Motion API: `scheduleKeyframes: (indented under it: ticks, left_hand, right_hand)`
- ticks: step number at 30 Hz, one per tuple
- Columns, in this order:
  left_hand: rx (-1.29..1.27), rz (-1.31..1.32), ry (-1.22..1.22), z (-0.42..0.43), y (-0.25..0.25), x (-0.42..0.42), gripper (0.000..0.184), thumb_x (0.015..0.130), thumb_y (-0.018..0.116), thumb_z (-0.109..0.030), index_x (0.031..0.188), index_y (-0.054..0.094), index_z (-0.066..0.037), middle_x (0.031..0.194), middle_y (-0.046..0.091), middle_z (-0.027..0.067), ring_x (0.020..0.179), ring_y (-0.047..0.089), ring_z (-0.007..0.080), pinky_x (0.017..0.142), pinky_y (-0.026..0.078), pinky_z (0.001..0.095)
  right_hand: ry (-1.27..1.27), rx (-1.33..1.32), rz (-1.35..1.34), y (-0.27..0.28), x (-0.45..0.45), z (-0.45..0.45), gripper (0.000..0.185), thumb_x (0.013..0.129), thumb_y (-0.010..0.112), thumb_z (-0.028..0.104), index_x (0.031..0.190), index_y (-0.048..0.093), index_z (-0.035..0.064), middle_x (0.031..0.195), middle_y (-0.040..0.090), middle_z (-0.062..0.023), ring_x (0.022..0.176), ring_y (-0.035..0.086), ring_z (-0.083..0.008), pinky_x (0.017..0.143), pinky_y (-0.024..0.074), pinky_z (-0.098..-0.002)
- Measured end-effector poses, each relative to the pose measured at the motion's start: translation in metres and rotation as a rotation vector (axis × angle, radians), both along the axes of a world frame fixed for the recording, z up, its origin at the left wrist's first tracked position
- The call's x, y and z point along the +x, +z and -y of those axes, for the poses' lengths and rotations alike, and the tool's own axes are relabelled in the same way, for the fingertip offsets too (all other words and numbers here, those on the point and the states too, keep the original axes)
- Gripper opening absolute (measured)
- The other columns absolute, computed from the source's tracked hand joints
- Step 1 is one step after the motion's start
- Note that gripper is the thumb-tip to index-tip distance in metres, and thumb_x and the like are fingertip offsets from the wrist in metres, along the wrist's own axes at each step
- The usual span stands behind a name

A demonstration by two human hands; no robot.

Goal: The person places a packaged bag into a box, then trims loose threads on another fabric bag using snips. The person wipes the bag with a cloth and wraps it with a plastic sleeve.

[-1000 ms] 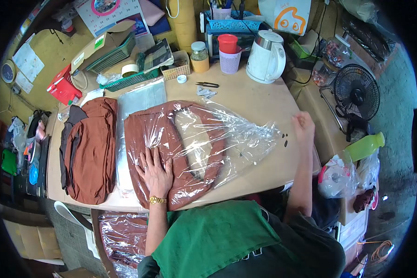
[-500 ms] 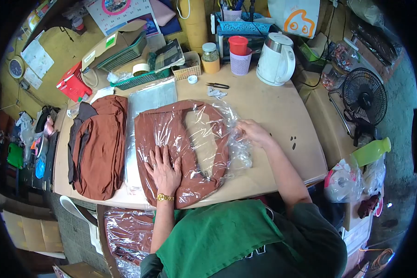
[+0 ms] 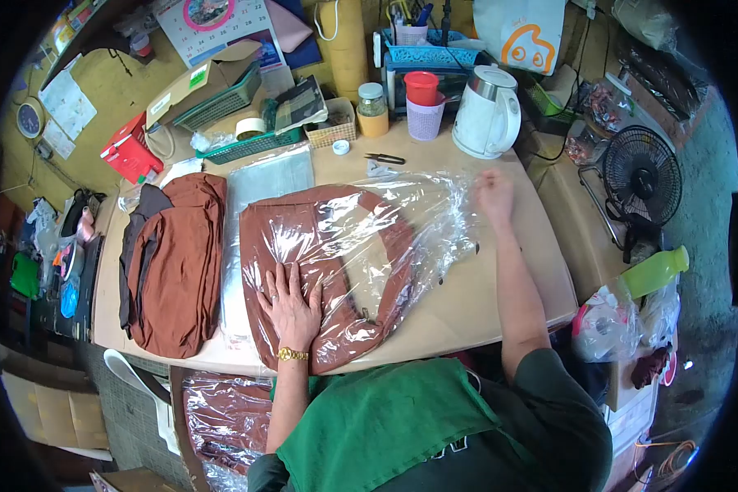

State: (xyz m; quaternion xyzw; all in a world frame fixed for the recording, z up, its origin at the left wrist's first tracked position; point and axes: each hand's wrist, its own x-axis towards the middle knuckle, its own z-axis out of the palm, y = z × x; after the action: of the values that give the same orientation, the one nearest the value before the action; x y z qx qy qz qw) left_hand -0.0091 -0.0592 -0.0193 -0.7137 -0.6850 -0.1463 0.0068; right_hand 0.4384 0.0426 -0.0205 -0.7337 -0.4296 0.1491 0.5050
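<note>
Plastic [image 3: 361,258] is covering cloth [image 3: 275,234] under the spread left hand [image 3: 293,318]. Right hand [image 3: 494,195] is showing bent fingers, grip unclear.

The right hand [image 3: 494,195] is slightly blurred, and whether it grips the bag [image 3: 444,220] cannot be told. The green cloth [image 3: 385,414] hides part of the print [image 3: 449,448]. The top edge crops the calendar [image 3: 223,34].

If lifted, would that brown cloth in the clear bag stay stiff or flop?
The brown cloth would probably flop: it lies in soft folds. The clear bag looks thin and glossy, so may feel slippery; its wrinkles suggest it would crumple easily.
</note>
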Motion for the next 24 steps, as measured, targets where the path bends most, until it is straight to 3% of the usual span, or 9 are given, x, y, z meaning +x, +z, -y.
scheduleKeyframes:
  ticks: [4, 6, 9, 11, 14, 16, 18, 20, 24]
  left_hand:
    - [0.040, -0.003, -0.011, -0.002, -0.005, -0.001, 0.064, 0.094, 0.052, -0.048, 0.148, 0.043, -0.014, 0.155, 0.035, 0.0148, 0.146, 0.024, 0.0353, 0.116, 0.013, 0.0612]
    - [0.041, -0.010, -0.017, -0.002, -0.006, -0.001, 0.064, 0.094, 0.052, -0.049, 0.148, 0.043, -0.014, 0.155, 0.035, 0.0150, 0.146, 0.025, 0.0352, 0.116, 0.013, 0.0612]
    - [0.041, -0.020, -0.020, -0.002, -0.005, 0.000, 0.064, 0.094, 0.051, -0.049, 0.148, 0.042, -0.015, 0.155, 0.035, 0.0154, 0.146, 0.025, 0.0355, 0.116, 0.014, 0.0612]
    - [0.046, -0.013, -0.019, -0.001, -0.005, -0.001, 0.065, 0.094, 0.051, -0.050, 0.148, 0.042, -0.015, 0.155, 0.035, 0.0153, 0.146, 0.025, 0.0357, 0.116, 0.014, 0.0613]
    - [0.037, -0.004, -0.013, -0.002, -0.005, -0.001, 0.064, 0.094, 0.051, -0.049, 0.148, 0.042, -0.014, 0.155, 0.035, 0.0150, 0.146, 0.025, 0.0357, 0.116, 0.014, 0.0614]
    - [0.029, -0.012, -0.011, -0.003, -0.005, 0.000, 0.064, 0.095, 0.051, -0.049, 0.148, 0.042, -0.015, 0.155, 0.035, 0.0148, 0.146, 0.025, 0.0356, 0.116, 0.014, 0.0615]
    - [0.029, -0.027, -0.005, -0.003, -0.006, -0.001, 0.063, 0.095, 0.050, -0.048, 0.147, 0.043, -0.014, 0.155, 0.034, 0.0142, 0.146, 0.025, 0.0357, 0.116, 0.014, 0.0616]
    - [0.033, -0.032, -0.008, -0.004, -0.006, 0.000, 0.063, 0.095, 0.050, -0.048, 0.147, 0.043, -0.014, 0.155, 0.034, 0.0142, 0.146, 0.025, 0.0357, 0.115, 0.014, 0.0616]
    - [0.053, -0.038, -0.012, -0.003, -0.005, 0.000, 0.063, 0.095, 0.050, -0.049, 0.146, 0.044, -0.012, 0.155, 0.035, 0.0143, 0.146, 0.026, 0.0356, 0.115, 0.015, 0.0616]
  right_hand:
    - [0.059, 0.278, 0.177, 0.004, -0.006, 0.004, 0.016, 0.089, 0.066, 0.013, 0.101, 0.066, 0.0030, 0.085, 0.070, -0.0080, 0.078, 0.066, -0.0160, 0.071, 0.0530, -0.0318]
    - [0.555, -0.075, 0.061, 0.009, -0.035, 0.013, 0.027, 0.087, 0.070, 0.022, 0.107, 0.065, 0.0045, 0.095, 0.070, -0.0084, 0.085, 0.065, -0.0183, 0.077, 0.0508, -0.0311]
    - [0.342, -0.151, -0.258, 0.001, -0.012, -0.014, 0.015, 0.090, 0.065, 0.014, 0.099, 0.065, 0.0017, 0.083, 0.065, -0.0033, 0.079, 0.062, -0.0135, 0.073, 0.0501, -0.0273]
    - [-0.108, 0.358, 0.186, -0.015, 0.017, -0.025, 0.015, 0.091, 0.065, 0.015, 0.095, 0.065, 0.0004, 0.083, 0.064, -0.0026, 0.074, 0.058, -0.0120, 0.070, 0.0480, -0.0276]
    - [-0.124, 0.267, 0.109, 0.017, 0.014, 0.016, 0.017, 0.092, 0.065, 0.018, 0.093, 0.065, 0.0005, 0.082, 0.065, -0.0014, 0.067, 0.054, -0.0124, 0.064, 0.0459, -0.0293]
    - [0.078, -0.036, -0.017, 0.040, -0.026, 0.058, 0.035, 0.089, 0.069, 0.033, 0.099, 0.067, -0.0010, 0.081, 0.069, -0.0160, 0.072, 0.064, -0.0240, 0.069, 0.0494, -0.0358]
    - [0.225, -0.453, 0.220, 0.075, -0.077, 0.096, 0.039, 0.089, 0.069, 0.037, 0.102, 0.067, 0.0003, 0.085, 0.069, -0.0159, 0.076, 0.065, -0.0284, 0.071, 0.0499, -0.0375]
    - [0.187, -0.135, 0.611, 0.030, -0.100, 0.108, 0.028, 0.085, 0.073, 0.029, 0.088, 0.064, 0.0028, 0.076, 0.065, -0.0118, 0.063, 0.058, -0.0213, 0.065, 0.0480, -0.0360]
    - [0.074, 0.034, 0.724, -0.010, -0.093, 0.101, 0.025, 0.081, 0.075, 0.024, 0.088, 0.063, 0.0037, 0.076, 0.065, -0.0132, 0.064, 0.060, -0.0260, 0.067, 0.0491, -0.0369]
